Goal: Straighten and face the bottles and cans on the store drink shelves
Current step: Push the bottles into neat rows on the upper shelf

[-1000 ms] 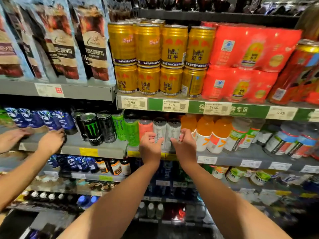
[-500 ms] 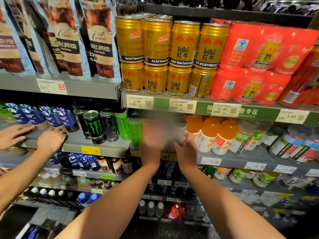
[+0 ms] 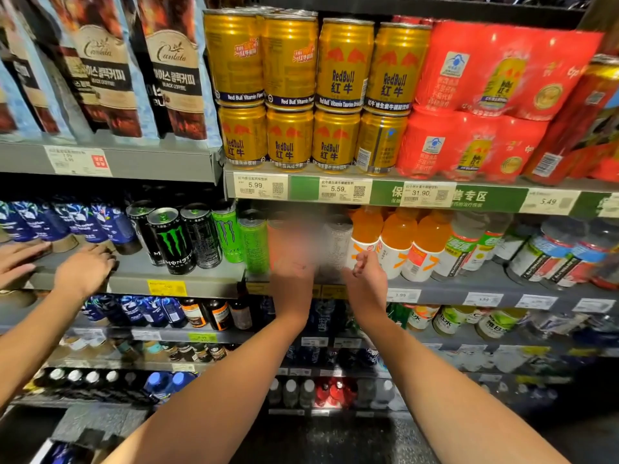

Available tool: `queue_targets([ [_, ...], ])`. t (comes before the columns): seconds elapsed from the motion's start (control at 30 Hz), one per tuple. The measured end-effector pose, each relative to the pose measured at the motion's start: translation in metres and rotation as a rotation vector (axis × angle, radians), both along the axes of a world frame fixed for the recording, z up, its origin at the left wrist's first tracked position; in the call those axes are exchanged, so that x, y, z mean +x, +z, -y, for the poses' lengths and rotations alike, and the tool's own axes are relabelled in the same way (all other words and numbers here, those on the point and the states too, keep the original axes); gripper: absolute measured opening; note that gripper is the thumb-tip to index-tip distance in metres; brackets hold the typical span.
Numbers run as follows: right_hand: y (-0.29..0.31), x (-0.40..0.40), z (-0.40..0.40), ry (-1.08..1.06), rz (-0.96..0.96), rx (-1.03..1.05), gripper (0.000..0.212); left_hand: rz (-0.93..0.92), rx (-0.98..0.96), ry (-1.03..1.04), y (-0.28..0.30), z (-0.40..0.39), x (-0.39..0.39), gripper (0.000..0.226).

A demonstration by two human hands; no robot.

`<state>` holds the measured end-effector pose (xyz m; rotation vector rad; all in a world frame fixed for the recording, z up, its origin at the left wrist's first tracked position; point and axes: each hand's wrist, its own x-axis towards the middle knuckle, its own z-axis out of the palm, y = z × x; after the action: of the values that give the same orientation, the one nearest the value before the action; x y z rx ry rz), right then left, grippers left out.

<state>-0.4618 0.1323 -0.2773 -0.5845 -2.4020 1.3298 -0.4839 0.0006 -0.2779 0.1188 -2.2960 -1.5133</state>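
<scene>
Cans [image 3: 336, 242] at frame centre: rotate labels forward — left hand [image 3: 292, 283] blurred, grip unclear; right hand [image 3: 365, 279] fingers loosely curled, empty.

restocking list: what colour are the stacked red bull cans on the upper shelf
Gold, with red and blue lettering; Red Bull cans, head view.

Grey shelf [image 3: 435, 289] carries Monster cans [image 3: 172, 242] beside orange bottles [image 3: 395, 246].

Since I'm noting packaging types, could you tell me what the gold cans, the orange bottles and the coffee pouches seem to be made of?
Gold cans: probably metal, glossy, with ribbed walls and silver rims.
Orange bottles: likely clear plastic, since the drink's colour shows above the labels.
Coffee pouches: apparently flexible printed film, slightly shiny.
</scene>
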Motion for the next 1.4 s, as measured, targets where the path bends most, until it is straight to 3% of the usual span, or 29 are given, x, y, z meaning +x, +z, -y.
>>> queue_targets([
  [0.1,0.004,0.014,-0.021,-0.052,-0.105,-0.052,0.014,-0.074,-0.030,-0.047,0.004,-0.016,0.016,0.031],
  [0.23,0.008,0.030,-0.059,-0.192,-0.215,-0.074,0.018,-0.027,-0.006,-0.199,0.001,-0.047,0.035,0.015],
  [0.4,0.012,0.037,-0.110,-0.305,-0.226,-0.083,0.028,-0.001,0.008,-0.253,0.006,-0.091,0.042,0.021],
  [0.5,0.011,0.036,-0.128,-0.285,-0.169,-0.108,0.026,0.052,0.038,-0.248,0.013,-0.119,0.042,0.023],
  [0.67,0.005,0.030,-0.146,-0.163,-0.102,0.173,0.023,0.135,-0.058,-0.077,0.009,-0.155,0.038,0.034],
  [0.8,0.018,0.033,-0.155,-0.101,-0.193,0.041,0.014,0.152,0.027,-0.028,0.015,-0.177,0.033,0.035],
  [0.87,0.014,0.033,-0.161,-0.024,-0.247,0.093,0.014,0.167,0.096,-0.017,0.016,-0.185,0.029,0.042],
  [1.03,-0.008,0.019,-0.173,0.110,-0.169,0.062,0.021,0.162,0.054,0.059,0.004,-0.196,0.019,0.046],
  [1.27,-0.002,0.034,-0.182,0.104,-0.222,0.083,0.027,0.102,0.144,0.074,-0.002,-0.203,0.025,0.041],
  [1.4,0.003,0.045,-0.199,-0.010,-0.203,0.031,0.015,0.051,0.141,0.018,-0.010,-0.216,0.035,0.032],
])
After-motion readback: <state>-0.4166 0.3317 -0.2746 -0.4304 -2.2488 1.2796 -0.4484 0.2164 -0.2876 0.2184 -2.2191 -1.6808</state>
